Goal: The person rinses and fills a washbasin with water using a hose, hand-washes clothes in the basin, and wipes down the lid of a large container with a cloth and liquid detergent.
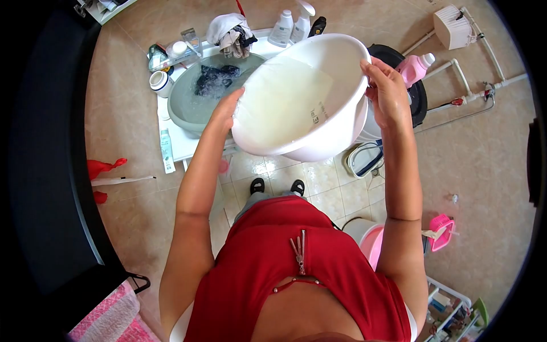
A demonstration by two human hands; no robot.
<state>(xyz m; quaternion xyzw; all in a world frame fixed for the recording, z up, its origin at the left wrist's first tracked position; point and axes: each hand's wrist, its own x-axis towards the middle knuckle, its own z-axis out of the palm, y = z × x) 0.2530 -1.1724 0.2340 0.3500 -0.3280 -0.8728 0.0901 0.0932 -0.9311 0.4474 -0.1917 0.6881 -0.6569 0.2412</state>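
A large white basin [336, 128] is up in front of me, tilted, with pale cloudy water [285, 97] inside and dark printed marks on its inner wall. My left hand [228, 108] grips its left rim, the fingers partly hidden beneath. Round the upper right rim my right hand [387, 91] is closed, thumb on the edge. Left of the white basin, a grey-green tub [181, 108] on the white counter holds water and dark wet cloth [215, 80].
Behind the tub are a bundle of cloths [231, 34], a white bottle [281, 28] and a spray bottle [302, 23]. A pink bottle [415, 69] stands by a black round object [420, 102] at right. White pipes [458, 77] run along the right wall.
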